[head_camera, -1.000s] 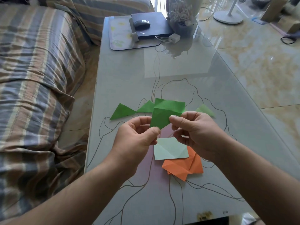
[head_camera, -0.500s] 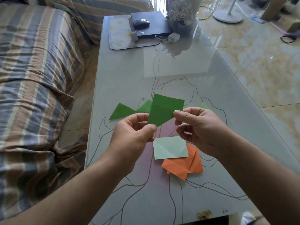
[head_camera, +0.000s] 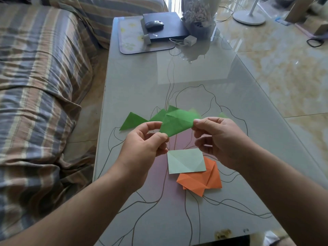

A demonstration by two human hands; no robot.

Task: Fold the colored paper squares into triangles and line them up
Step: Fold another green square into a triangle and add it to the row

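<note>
The glass surface (head_camera: 138, 82) carries a folded green triangle (head_camera: 132, 121) far left, with a pale green square (head_camera: 185, 161) overlapping orange paper (head_camera: 204, 181) nearer you. Your left hand (head_camera: 142, 148) and right hand (head_camera: 220, 139) each pinch a corner of the green paper (head_camera: 175, 123), raised above the surface.

Bench: glossy grey glass-topped bench (head_camera: 134, 82) printed with a line-drawn flower.
Near end: pale green paper square (head_camera: 186, 161) overlapping orange folded papers (head_camera: 204, 180).
Middle: dark green folded paper triangles (head_camera: 132, 120).
Far end: floral mat (head_camera: 129, 38), black flat box (head_camera: 170, 23).
</note>
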